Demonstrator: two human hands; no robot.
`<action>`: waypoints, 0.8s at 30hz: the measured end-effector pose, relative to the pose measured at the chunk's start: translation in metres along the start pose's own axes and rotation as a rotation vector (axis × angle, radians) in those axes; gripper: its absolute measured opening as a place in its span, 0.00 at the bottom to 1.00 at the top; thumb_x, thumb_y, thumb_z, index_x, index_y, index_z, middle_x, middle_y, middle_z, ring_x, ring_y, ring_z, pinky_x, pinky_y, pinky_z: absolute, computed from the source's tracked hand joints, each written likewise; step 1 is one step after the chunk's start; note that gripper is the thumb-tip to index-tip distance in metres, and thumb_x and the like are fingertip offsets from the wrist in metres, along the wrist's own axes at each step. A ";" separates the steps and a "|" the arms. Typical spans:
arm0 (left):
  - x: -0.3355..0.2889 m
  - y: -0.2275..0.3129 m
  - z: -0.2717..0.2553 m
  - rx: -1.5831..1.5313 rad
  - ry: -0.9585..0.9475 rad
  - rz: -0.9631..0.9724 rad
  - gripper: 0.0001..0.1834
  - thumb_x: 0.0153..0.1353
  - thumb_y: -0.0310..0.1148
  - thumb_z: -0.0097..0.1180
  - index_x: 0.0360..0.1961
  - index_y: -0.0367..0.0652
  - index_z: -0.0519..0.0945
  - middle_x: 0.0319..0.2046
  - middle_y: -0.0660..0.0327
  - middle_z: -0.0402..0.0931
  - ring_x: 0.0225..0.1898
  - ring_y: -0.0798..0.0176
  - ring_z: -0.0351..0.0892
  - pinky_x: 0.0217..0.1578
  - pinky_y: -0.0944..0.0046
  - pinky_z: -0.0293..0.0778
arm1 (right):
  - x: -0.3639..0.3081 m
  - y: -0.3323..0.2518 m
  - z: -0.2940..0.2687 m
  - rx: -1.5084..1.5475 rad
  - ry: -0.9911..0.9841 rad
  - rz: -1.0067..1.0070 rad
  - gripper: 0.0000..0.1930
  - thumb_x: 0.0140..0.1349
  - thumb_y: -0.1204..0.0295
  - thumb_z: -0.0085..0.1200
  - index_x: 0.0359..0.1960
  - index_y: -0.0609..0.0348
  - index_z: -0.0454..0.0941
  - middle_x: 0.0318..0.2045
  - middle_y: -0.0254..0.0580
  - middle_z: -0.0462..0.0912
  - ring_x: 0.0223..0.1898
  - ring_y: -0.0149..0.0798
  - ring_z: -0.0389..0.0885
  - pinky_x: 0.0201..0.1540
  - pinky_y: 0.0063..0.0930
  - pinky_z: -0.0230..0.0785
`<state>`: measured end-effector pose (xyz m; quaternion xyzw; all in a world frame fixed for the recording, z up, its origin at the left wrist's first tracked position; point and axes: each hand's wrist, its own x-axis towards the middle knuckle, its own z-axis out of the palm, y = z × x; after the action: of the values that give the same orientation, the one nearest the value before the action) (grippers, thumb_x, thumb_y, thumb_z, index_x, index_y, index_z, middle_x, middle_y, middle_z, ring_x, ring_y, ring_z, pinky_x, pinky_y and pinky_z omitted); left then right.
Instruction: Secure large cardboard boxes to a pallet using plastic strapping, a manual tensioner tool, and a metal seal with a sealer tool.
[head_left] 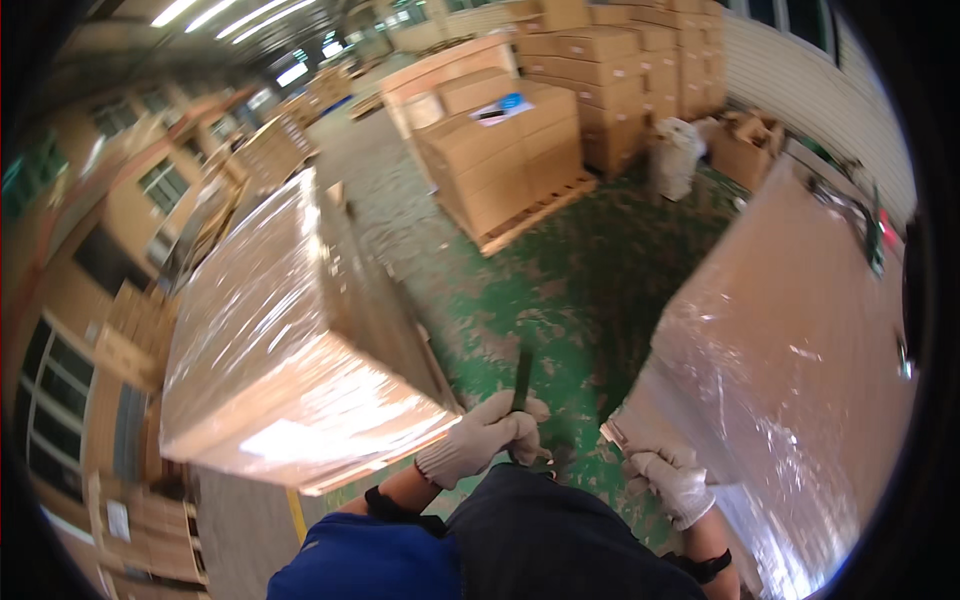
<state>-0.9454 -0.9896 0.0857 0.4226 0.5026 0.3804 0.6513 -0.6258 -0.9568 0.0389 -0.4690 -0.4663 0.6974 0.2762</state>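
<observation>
My left hand (493, 432), in a white knit glove, is closed in front of my body. A dark green, narrow strip (523, 378) stands up out of its fingers; blur hides whether it is a strap or a tool. My right hand (672, 482), gloved the same way, has curled fingers low beside a film-wrapped carton stack (770, 350) on the right. What those fingers hold, if anything, cannot be made out. Just above them juts a small pale end piece (613, 432). Left of my left hand stands another film-wrapped stack (290, 350), its top shining.
Ahead, a pallet of brown cartons (500, 150) carries a blue roll-like item (512, 101) and paper. Taller carton stacks (610, 75), a whitish sack (676, 158) and an open box (745, 150) stand behind at right. Worn green floor (520, 290) runs between the stacks.
</observation>
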 end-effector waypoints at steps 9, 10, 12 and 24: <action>-0.062 -0.032 -0.080 -0.370 0.384 0.177 0.17 0.75 0.28 0.45 0.60 0.31 0.71 0.36 0.57 0.77 0.38 0.63 0.80 0.44 0.61 0.81 | 0.070 -0.009 0.056 -0.109 -0.278 -0.013 0.12 0.68 0.76 0.56 0.48 0.74 0.82 0.35 0.48 0.86 0.32 0.38 0.86 0.37 0.30 0.80; -0.061 -0.031 -0.092 -0.378 0.392 0.195 0.17 0.75 0.28 0.45 0.60 0.31 0.71 0.36 0.57 0.77 0.38 0.63 0.80 0.44 0.61 0.81 | 0.081 -0.001 0.057 -0.087 -0.261 -0.017 0.12 0.67 0.76 0.55 0.47 0.72 0.82 0.35 0.49 0.86 0.32 0.39 0.86 0.37 0.30 0.80; -0.057 -0.028 -0.118 -0.359 0.386 0.201 0.17 0.76 0.31 0.47 0.60 0.32 0.71 0.36 0.57 0.77 0.39 0.64 0.81 0.45 0.60 0.81 | 0.095 0.002 0.068 -0.073 -0.230 -0.001 0.13 0.67 0.76 0.55 0.50 0.73 0.81 0.36 0.50 0.87 0.31 0.40 0.87 0.36 0.31 0.81; 0.002 -0.015 -0.251 -0.513 0.438 0.228 0.17 0.76 0.31 0.47 0.60 0.33 0.70 0.35 0.62 0.72 0.35 0.67 0.76 0.51 0.56 0.80 | 0.170 0.003 0.085 -0.108 -0.046 0.073 0.16 0.75 0.69 0.52 0.56 0.66 0.79 0.46 0.46 0.86 0.44 0.35 0.84 0.50 0.30 0.77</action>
<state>-1.1885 -0.9507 0.0365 0.2074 0.4679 0.6460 0.5664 -0.7723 -0.8519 -0.0205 -0.4838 -0.4922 0.6913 0.2140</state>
